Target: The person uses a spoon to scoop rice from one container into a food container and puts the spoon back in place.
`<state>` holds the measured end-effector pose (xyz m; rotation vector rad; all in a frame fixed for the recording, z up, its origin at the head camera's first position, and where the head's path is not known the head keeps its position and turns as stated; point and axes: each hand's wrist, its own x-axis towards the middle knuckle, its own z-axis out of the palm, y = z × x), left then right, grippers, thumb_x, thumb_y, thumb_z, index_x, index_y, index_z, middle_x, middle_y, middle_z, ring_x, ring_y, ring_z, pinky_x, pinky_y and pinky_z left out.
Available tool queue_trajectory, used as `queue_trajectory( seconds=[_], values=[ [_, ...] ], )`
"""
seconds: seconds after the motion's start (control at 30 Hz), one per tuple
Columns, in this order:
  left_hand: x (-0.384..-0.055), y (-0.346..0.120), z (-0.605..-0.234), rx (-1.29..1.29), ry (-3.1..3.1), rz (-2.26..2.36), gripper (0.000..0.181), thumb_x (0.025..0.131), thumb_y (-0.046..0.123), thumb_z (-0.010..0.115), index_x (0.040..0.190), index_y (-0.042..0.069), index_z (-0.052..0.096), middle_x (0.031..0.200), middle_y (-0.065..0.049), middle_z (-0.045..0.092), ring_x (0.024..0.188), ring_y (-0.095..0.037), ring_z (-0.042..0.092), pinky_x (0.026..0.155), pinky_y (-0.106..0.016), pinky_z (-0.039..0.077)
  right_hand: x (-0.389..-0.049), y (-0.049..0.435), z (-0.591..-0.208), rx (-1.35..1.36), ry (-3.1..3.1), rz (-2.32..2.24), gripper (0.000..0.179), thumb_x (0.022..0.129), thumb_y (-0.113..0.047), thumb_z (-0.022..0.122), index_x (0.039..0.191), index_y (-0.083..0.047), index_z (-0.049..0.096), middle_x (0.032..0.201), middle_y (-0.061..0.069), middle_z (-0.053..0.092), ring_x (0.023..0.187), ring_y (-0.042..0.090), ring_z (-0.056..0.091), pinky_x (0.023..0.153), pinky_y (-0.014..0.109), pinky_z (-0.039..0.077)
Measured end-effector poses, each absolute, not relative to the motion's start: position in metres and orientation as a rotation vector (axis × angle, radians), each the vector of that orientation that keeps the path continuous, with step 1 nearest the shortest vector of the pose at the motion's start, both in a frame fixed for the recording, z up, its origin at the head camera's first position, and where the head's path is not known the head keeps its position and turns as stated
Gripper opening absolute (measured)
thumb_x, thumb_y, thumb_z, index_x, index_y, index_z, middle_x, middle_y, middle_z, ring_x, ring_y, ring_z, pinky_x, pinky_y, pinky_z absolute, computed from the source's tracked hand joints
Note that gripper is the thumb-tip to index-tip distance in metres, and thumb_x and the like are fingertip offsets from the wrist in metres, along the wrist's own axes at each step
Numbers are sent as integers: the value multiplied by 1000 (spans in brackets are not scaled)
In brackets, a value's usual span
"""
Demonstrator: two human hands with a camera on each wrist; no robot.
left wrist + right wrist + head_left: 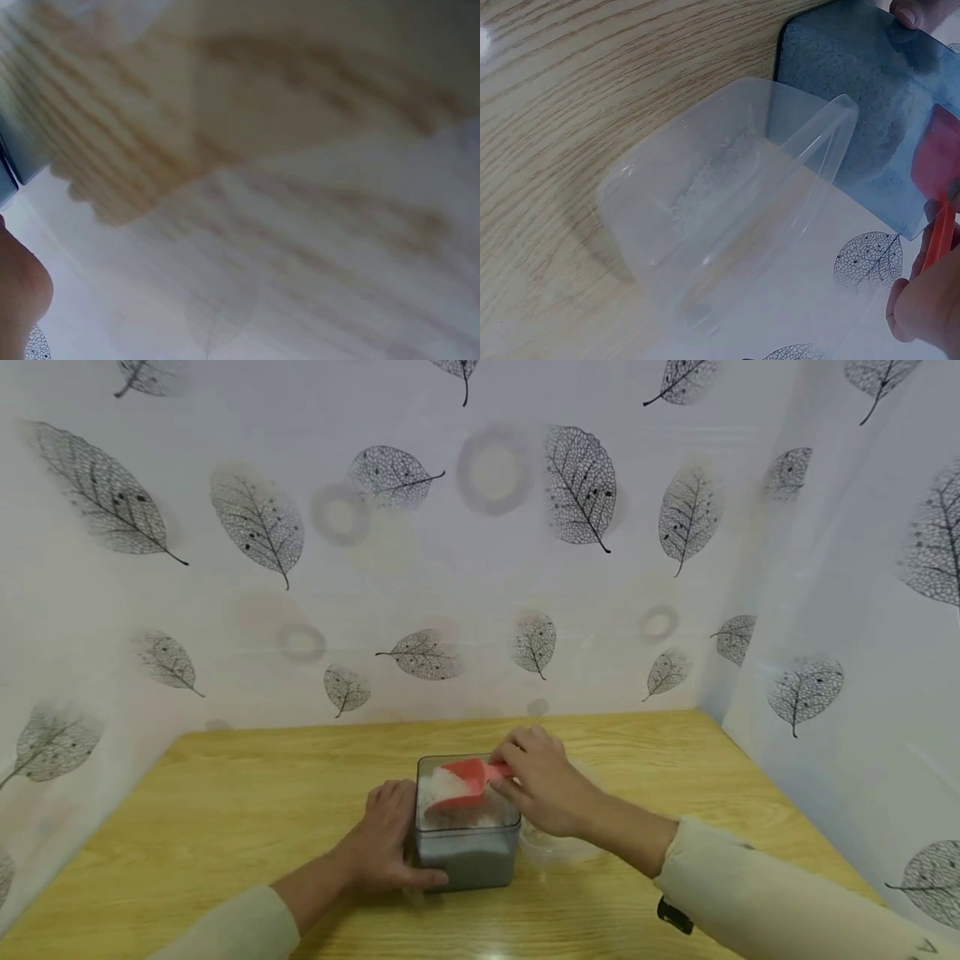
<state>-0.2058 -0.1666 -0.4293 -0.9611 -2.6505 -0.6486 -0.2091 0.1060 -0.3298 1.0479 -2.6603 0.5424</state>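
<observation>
A square, grey see-through container (468, 860) filled with white grains stands on the table. My left hand (382, 843) grips its left side, the thumb lying across the front face near the base. My right hand (551, 785) holds a red scoop (468, 777) by its handle, over the container's open top. White grains (448, 785) heap in the scoop. Beside the container, partly under the right forearm, is a clear plastic tub (735, 187) with a small pile of white grains inside. Only part of my left hand (22, 292) shows in the left wrist view.
The wood-grain table (262, 793) reaches back to a white curtain (480, 577) printed with leaves, which also closes in both sides. A dark band (675, 916) sits at the right sleeve.
</observation>
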Motion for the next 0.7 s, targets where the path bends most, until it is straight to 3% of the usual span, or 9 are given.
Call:
queue_trajectory(
  seconds=[0.7],
  values=[
    [-207, -167, -430, -958, -2671, -676, 105, 68, 84, 65, 141, 13, 41, 125, 1, 51, 120, -21, 39, 107, -54, 27, -218, 136, -325, 1048, -2501, 697, 16, 99, -24, 60, 109, -11, 64, 107, -1, 57, 97, 17, 43, 84, 42, 31]
  ],
)
